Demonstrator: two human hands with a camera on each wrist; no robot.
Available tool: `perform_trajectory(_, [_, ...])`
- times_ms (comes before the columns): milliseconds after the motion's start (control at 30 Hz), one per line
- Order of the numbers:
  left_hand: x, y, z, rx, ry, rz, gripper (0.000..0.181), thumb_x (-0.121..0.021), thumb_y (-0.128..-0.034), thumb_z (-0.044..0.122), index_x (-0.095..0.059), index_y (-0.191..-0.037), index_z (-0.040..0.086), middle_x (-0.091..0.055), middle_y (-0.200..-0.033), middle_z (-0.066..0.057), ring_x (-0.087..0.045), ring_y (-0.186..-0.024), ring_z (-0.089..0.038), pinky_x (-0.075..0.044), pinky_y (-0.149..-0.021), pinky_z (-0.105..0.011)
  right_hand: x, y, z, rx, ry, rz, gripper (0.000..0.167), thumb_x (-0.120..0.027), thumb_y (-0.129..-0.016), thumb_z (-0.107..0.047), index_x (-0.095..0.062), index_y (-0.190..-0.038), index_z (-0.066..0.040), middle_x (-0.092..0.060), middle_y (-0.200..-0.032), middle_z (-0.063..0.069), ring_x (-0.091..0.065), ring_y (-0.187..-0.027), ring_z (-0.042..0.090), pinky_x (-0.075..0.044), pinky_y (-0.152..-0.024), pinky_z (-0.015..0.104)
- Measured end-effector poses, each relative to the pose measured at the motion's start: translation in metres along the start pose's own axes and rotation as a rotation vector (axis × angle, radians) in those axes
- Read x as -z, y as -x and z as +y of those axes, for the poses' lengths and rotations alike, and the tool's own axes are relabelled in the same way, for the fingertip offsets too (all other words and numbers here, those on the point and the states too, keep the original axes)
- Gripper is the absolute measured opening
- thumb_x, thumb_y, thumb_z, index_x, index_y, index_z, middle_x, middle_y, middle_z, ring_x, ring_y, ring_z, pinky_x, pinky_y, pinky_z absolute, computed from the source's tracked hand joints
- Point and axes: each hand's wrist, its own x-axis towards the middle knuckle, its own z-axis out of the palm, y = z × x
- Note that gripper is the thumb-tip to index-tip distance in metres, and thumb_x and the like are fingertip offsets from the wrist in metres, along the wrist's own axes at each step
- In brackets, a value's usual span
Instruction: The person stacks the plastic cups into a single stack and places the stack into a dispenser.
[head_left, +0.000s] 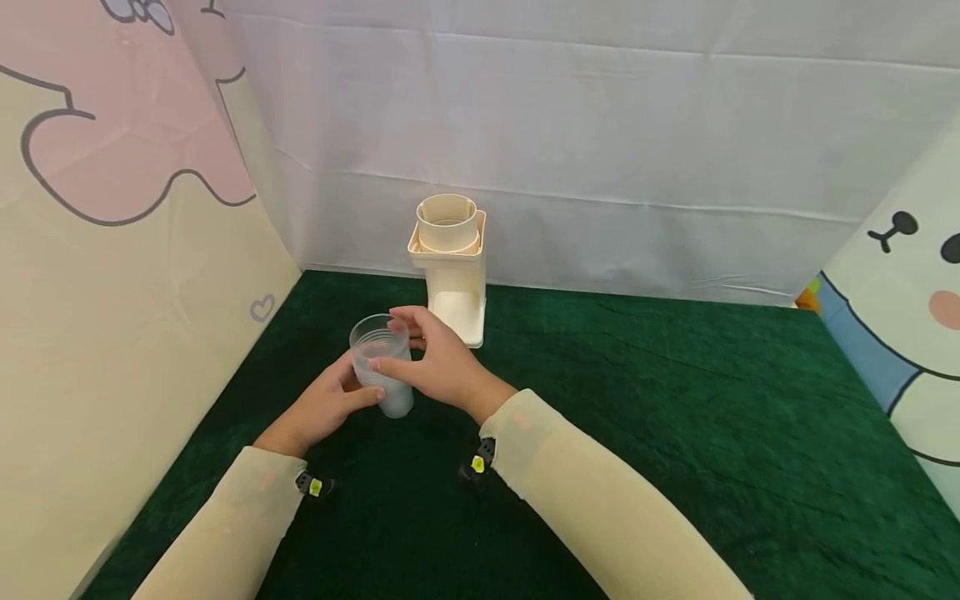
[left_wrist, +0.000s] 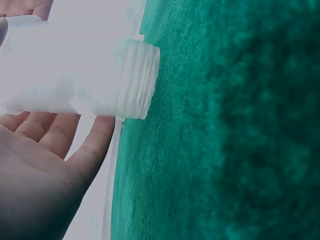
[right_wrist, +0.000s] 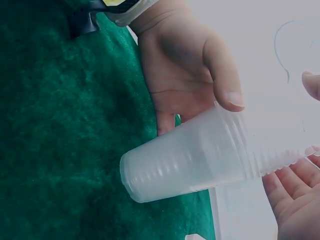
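A stack of clear plastic cups [head_left: 396,402] stands between both hands, mouths up and slightly tilted, above the green cloth. My left hand [head_left: 324,408] grips its lower part, the thumb lying across the near side. Higher up, my right hand [head_left: 442,358] holds the stack near the rims, with its thumb in front and fingers behind. In the left wrist view, the cups [left_wrist: 75,75] rest along the fingers of the left hand [left_wrist: 45,160]. The right wrist view shows the nested rims of the cups [right_wrist: 175,155], with the right hand [right_wrist: 300,205] beside them.
Behind the hands stands a cream cup-dispenser-like holder [head_left: 456,287] with a round tube [head_left: 447,229] on top and a base below. Green cloth [head_left: 675,417] covers the table. White and printed curtains [head_left: 600,150] enclose the back and sides.
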Motion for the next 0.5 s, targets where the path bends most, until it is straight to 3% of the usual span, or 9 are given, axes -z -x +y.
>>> perform_trajectory(300, [0.0, 0.001, 0.001, 0.001, -0.023, 0.01, 0.066, -0.062, -0.1022, 0.014, -0.028, -0.158, 0.007, -0.043, -0.153, -0.018, -0.049, -0.135, -0.038, -0.047, -0.102, -0.027, -0.003, 0.001, 0.006, -0.025, 0.002, -0.017, 0.075, -0.078, -0.092, -0.042, -0.043, -0.153, -0.016, -0.05, -0.15, 0.0, -0.052, -0.13, 0.016, -0.044, -0.11, 0.044])
perform_trajectory(500, [-0.002, 0.001, 0.001, -0.012, -0.035, 0.017, 0.064, -0.062, -0.1024, 0.014, -0.029, -0.157, 0.008, -0.046, -0.15, -0.017, -0.051, -0.132, -0.037, -0.047, -0.104, -0.035, -0.006, 0.004, 0.012, -0.044, -0.005, -0.023, 0.077, -0.078, -0.091, -0.043, -0.043, -0.154, -0.015, -0.052, -0.145, -0.002, -0.053, -0.128, 0.018, -0.045, -0.109, 0.049])
